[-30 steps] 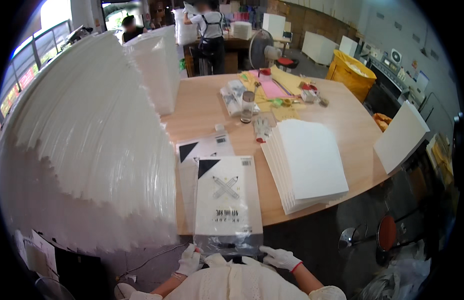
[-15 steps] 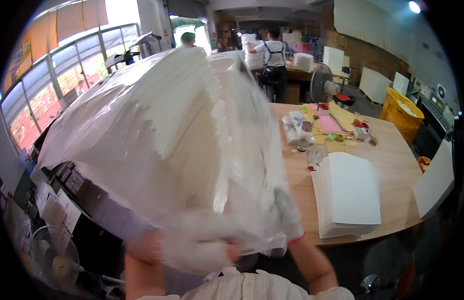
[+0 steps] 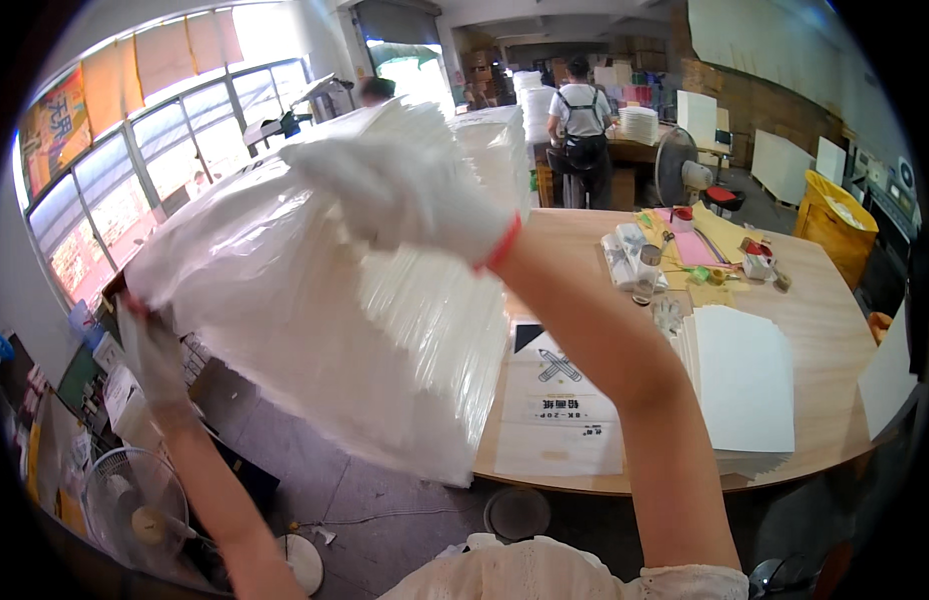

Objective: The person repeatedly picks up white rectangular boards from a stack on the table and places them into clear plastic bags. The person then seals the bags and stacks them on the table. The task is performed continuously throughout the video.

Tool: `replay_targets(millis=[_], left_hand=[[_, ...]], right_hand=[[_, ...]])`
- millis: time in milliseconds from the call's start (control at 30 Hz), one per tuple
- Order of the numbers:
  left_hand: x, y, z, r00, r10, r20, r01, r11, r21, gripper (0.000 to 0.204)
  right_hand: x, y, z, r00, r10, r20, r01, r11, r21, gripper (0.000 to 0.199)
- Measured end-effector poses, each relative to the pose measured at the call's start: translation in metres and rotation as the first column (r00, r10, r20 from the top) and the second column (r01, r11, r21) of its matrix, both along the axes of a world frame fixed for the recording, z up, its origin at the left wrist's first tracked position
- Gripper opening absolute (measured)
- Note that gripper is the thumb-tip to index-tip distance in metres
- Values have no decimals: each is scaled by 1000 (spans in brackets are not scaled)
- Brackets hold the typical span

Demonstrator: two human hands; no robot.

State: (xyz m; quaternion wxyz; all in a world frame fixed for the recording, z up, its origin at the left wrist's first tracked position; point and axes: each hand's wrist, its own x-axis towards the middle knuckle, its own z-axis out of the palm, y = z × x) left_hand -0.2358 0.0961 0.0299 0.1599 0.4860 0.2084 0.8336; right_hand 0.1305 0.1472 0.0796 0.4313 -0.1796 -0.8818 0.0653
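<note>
- I'm holding my right gloved hand (image 3: 395,195) at the top of the plastic-wrapped stack (image 3: 345,325); blur is hiding whether my fingers are gripping.
- My left gloved hand (image 3: 155,355) is hanging near its left edge, grip likewise unclear.
- The stack is standing left of a pencil-printed plastic bag (image 3: 560,410) on the wooden table (image 3: 825,345).

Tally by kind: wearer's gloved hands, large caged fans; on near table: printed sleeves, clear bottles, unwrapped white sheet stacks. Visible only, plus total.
Gloved hands: 2 (left hand, right hand)
Caged fans: 2 (lower-left fan, rear fan)
Printed sleeve: 1
Clear bottle: 1
White sheet stack: 1
Total: 7
</note>
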Motion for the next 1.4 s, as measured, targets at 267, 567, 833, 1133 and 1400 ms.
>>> replay_targets(millis=[267,567,833,1133,1400], left_hand=[[218,-35,-376,578,-499,-645,-158,708,-689,13],[351,45,-475,-2,-408,-913,-226,890,-397,21],[359,72,-406,-18,-634,-773,-87,771,-631,31],[366,125,-406,722,-624,299,492,160,-856,11],[400,110,-328,488,-872,-47,391,266,-881,39]], right_hand=[[58,-110,-312,917,91,389,110,878,-465,41],[133,-243,-434,750,-649,128,-5,-199,-980,41],[124,-125,-473,560,-795,-232,-373,8,-928,40],[181,-82,-465,357,-903,238,795,160,-585,16],[135,-20,-490,255,-865,432,958,164,-237,41]])
